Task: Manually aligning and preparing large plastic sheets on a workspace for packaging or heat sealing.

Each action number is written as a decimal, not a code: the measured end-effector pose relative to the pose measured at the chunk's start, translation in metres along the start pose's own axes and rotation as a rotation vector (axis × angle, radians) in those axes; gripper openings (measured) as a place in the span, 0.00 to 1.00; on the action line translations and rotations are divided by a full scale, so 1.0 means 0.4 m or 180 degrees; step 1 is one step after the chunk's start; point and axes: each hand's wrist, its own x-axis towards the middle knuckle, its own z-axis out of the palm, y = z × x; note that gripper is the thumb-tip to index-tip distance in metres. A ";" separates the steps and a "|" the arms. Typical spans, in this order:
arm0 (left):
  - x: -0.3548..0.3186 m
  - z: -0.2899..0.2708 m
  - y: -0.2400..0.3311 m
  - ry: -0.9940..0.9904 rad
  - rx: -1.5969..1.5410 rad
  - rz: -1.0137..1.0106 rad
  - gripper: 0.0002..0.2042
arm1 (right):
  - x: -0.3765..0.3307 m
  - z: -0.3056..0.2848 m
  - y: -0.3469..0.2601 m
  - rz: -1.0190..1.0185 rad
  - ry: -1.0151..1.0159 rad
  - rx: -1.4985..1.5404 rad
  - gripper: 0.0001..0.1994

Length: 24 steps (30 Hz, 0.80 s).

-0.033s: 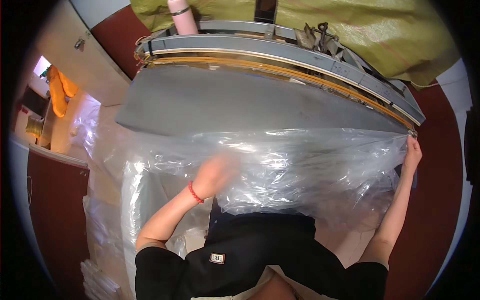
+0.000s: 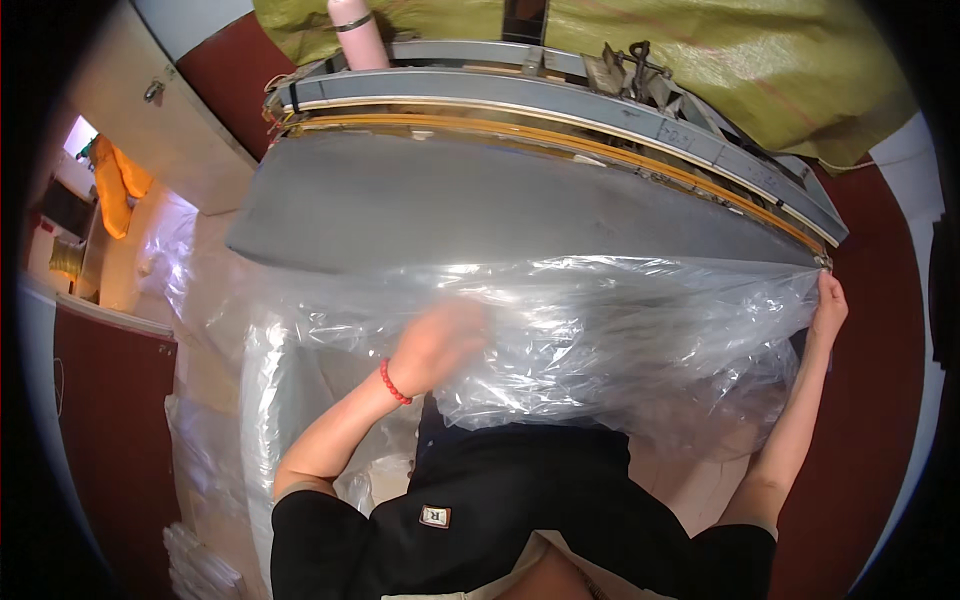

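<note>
Clear plastic film hangs in shiny folds off the near edge of a grey padded work surface and spreads across in front of my body. At the surface's right end, my right hand pinches the film's edge close to the metal bar's tip. My left hand, a red bead bracelet at its wrist, is over the film left of the middle. Motion smears its fingers, so whether they grip anything is unclear.
Behind the surface runs a long metal sealing machine frame with orange strips. A pink bottle and a metal clamp sit along it. A roll of film stands at left; more film lies on the floor. An open door is far left.
The left hand has shifted very slightly to the right over the film and is still blurred. My right hand keeps its pinch at the right end. The whole view has moved a little.
</note>
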 end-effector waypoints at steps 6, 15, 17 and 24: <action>0.148 -0.139 0.325 0.1484 -0.1479 0.1875 0.05 | -0.061 -0.100 -0.060 0.0213 0.0217 -0.0291 0.08; 0.121 -0.213 0.475 0.1935 -0.1895 0.2752 0.06 | -0.064 -0.024 -0.055 0.0187 0.0071 -0.0091 0.08; 0.109 -0.215 0.478 0.2038 -0.1840 0.2679 0.06 | -0.063 -0.023 -0.056 0.0203 0.0018 -0.0043 0.08; 0.097 -0.214 0.471 0.2310 -0.1801 0.2503 0.06 | -0.065 -0.039 -0.068 0.0141 0.0049 0.0034 0.07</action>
